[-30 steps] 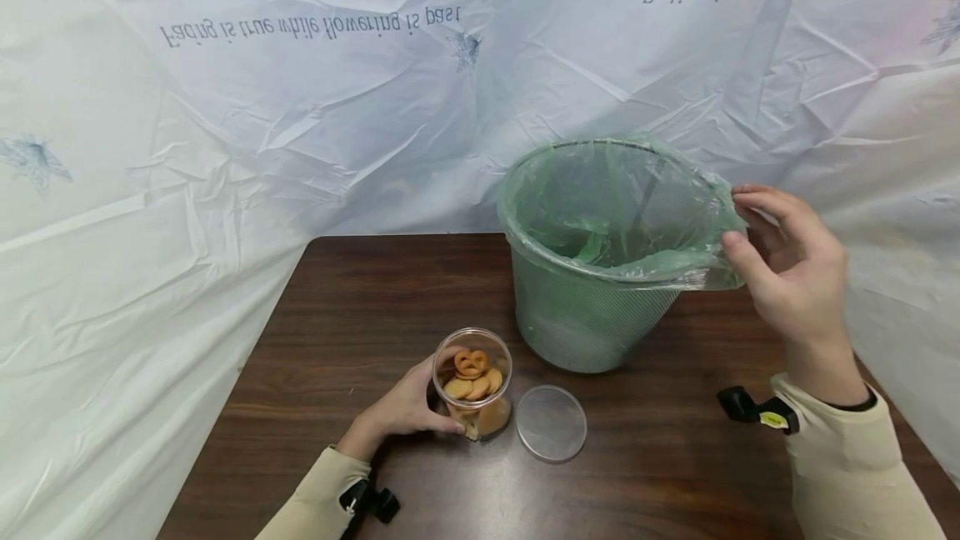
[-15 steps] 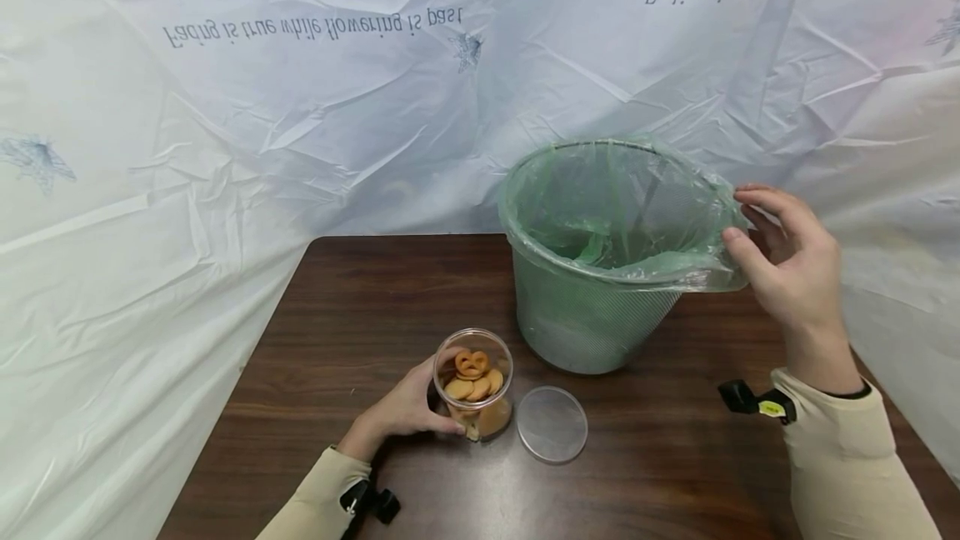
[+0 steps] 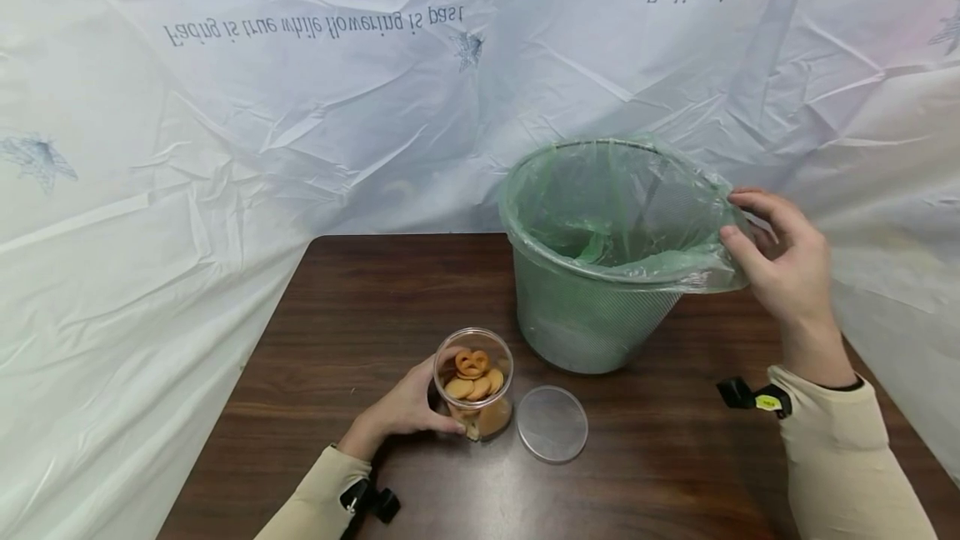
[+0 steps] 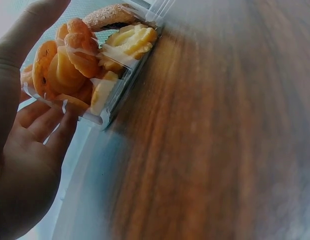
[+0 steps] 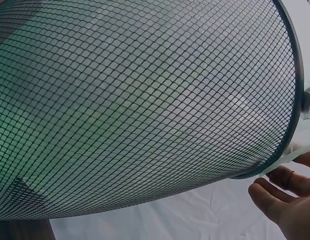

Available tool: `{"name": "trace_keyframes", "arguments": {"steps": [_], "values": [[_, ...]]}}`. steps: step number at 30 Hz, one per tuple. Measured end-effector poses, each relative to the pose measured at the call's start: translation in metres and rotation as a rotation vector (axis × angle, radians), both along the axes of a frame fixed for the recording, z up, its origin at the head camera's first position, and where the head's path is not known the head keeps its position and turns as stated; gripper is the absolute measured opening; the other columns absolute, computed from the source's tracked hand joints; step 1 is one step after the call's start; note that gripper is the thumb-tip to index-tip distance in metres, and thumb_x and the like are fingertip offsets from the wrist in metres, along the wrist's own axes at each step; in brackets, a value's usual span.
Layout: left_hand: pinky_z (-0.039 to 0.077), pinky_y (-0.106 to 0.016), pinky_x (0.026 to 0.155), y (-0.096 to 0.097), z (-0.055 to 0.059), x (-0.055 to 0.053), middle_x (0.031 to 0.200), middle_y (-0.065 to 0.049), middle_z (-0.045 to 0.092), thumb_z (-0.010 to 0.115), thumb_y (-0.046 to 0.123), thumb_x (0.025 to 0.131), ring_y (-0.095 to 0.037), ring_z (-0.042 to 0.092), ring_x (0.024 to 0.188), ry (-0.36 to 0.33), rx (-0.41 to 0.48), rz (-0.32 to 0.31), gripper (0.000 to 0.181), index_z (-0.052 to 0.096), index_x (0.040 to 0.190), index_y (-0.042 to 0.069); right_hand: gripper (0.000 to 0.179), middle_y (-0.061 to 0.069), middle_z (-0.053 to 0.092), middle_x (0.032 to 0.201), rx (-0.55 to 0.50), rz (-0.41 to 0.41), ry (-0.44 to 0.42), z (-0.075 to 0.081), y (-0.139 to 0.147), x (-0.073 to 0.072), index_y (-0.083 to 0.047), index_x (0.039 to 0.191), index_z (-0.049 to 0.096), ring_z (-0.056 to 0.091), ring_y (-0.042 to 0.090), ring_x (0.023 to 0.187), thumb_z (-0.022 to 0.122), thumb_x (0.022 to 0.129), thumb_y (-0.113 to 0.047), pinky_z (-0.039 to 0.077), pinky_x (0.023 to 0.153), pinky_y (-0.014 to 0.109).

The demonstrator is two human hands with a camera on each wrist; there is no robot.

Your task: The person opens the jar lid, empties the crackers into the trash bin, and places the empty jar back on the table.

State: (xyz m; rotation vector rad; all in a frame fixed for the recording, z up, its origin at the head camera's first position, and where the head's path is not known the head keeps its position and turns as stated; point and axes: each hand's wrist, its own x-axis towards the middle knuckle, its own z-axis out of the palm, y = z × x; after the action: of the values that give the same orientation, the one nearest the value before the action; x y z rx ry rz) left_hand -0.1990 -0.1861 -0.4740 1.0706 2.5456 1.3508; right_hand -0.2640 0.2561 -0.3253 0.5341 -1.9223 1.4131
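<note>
My left hand (image 3: 408, 402) holds a clear plastic jar (image 3: 491, 415) upright on the table, fingers and thumb curled around its side. Cookies (image 3: 468, 388) fill part of the jar, with a pretzel-shaped one (image 3: 471, 362) on top. In the left wrist view, cookies (image 4: 70, 65) show through the jar wall. Beside the jar lies its round clear lid (image 3: 552, 424). At the right, my right hand (image 3: 795, 269) pinches the overhanging edge of a green plastic trash bag (image 3: 705, 265). This bag lines a mesh wastebasket (image 3: 592, 323); the right wrist view shows the mesh wall (image 5: 145, 100) close up.
A dark wooden table (image 3: 360, 298) carries everything. Behind and on both sides hangs a white printed plastic sheet (image 3: 315, 115), close to the back of the wastebasket. Black straps with small mounts (image 3: 371, 500) sit at both wrists.
The right hand has shifted slightly left at the bag's edge. My left hand, the jar, the lid and the wastebasket have stayed in place.
</note>
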Motion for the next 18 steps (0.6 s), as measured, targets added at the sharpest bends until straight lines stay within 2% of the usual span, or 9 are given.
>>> {"name": "trace_keyframes", "arguments": {"steps": [4,8,12,18], "values": [[0.039,-0.036,0.097,-0.003,-0.016,-0.006,0.132,-0.004,0.045,0.086,0.03,0.058,-0.02,0.045,0.12,0.012,-0.001,0.008,0.098,0.034,0.138,0.008,0.035,0.013,0.054,0.117,0.04,-0.038,-0.029,-0.001,0.001,-0.001,0.011,0.112,0.058,0.053,0.015,0.109,0.061,0.078,0.006,0.044,0.084,0.013],[0.038,-0.033,0.098,-0.006,-0.03,-0.012,0.133,0.003,0.044,0.084,0.039,0.058,-0.015,0.044,0.121,0.014,-0.017,0.014,0.099,0.032,0.139,0.017,0.034,0.014,0.054,0.117,0.048,-0.046,-0.047,-0.001,0.001,0.0,0.009,0.113,0.059,0.053,0.015,0.108,0.061,0.08,0.004,0.044,0.084,0.012],[0.038,-0.034,0.099,-0.007,-0.034,-0.015,0.133,0.008,0.043,0.083,0.045,0.058,-0.012,0.044,0.121,0.003,-0.021,0.019,0.098,0.031,0.139,0.024,0.033,0.013,0.053,0.118,0.057,-0.057,-0.068,-0.002,0.001,0.001,0.007,0.114,0.059,0.054,0.013,0.107,0.061,0.081,0.001,0.043,0.086,0.012],[0.039,-0.035,0.098,-0.007,-0.033,-0.014,0.133,0.008,0.042,0.083,0.045,0.057,-0.012,0.044,0.121,0.012,-0.039,0.026,0.1,0.031,0.139,0.021,0.033,0.01,0.053,0.12,0.066,-0.085,-0.109,-0.004,0.001,0.003,0.002,0.116,0.059,0.052,0.011,0.111,0.061,0.083,-0.003,0.041,0.089,0.014]]}}
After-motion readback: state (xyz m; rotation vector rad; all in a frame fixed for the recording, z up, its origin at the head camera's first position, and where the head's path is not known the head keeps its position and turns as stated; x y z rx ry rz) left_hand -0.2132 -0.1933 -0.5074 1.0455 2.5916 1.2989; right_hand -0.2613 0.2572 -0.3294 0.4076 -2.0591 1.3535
